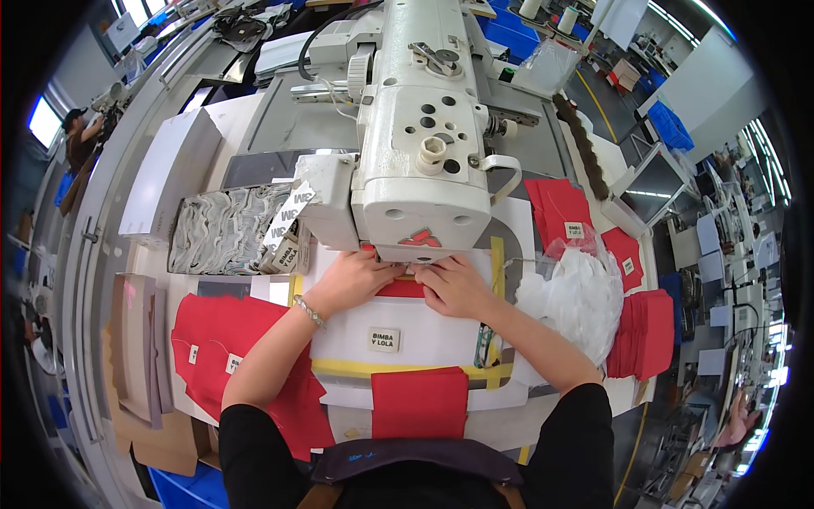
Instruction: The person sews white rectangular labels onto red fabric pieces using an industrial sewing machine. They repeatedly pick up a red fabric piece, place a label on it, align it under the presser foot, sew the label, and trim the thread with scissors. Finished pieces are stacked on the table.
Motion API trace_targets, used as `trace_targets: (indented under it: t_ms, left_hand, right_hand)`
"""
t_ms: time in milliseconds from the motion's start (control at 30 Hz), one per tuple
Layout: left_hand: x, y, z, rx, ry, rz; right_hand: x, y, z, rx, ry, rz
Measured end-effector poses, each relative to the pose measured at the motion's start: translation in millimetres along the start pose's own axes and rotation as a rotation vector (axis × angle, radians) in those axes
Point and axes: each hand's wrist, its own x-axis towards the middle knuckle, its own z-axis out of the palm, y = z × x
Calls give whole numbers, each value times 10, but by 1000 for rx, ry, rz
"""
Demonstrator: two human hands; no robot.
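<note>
My left hand (356,280), bracelet at the wrist, and my right hand (454,288) meet just under the white sewing machine head (420,204), at a red fabric piece (400,288). Both have curled fingers pressed around a small spot at its top edge; what they pinch is too small to make out. The fabric lies on a white board (339,339) edged with yellow tape, with a square label (383,339) below my hands. A folded red stack (420,403) rests at the board's front edge.
Left: a box of labels (220,233), long white box (161,170), red pieces (212,331), open carton (127,348). Right: white plastic bags (568,305), red stacks (640,335), small monitor (644,187). Other people work at far left (76,144) and far right (733,424).
</note>
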Motion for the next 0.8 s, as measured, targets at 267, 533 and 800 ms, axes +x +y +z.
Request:
trace_targets:
  t_ms: [267,533,800]
  left_hand:
    - [-21,63,23,113,9,7]
    - [26,11,22,-71,-36,-134]
    - [24,-126,125,-82,-109,-251]
  right_hand:
    - [-27,-2,82,0,35,6]
    - [-70,133,63,-18,96,-130]
    - [-7,275,86,8,146,-147]
